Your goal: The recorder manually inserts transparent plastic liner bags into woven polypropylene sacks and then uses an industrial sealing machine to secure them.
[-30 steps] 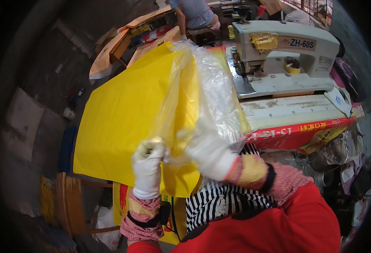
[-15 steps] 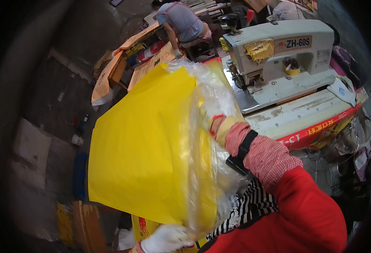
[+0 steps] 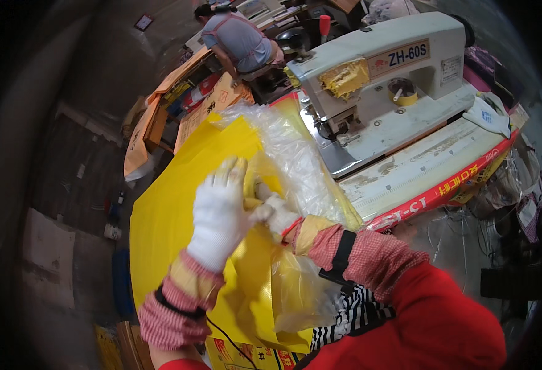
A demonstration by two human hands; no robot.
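A large flat yellow sack [image 3: 166,228] lies in front of me, its upper edge folded and lifted near the middle. Clear plastic film [image 3: 295,154] bunches along its right side, and a loose flap of it hangs toward my lap. My left hand [image 3: 218,206], in a white knitted glove, rests over the yellow surface with its fingers stretched out. Just to its right, my right hand [image 3: 276,213], gloved too, has its fingers curled at the raised yellow edge. The fingertips of that hand are partly hidden by the fold.
A grey-white sewing machine [image 3: 394,80] stands on a worn table [image 3: 413,166] at the right. A white glove [image 3: 488,116] lies at its end. Farther back, another person [image 3: 240,43] bends over orange sheets [image 3: 212,108]. A white cup [image 3: 112,231] is on the floor at left.
My left hand has come up from the sack's lower edge onto its middle. My right hand has moved left and down, from the plastic film to the yellow edge. The film now lies farther right.
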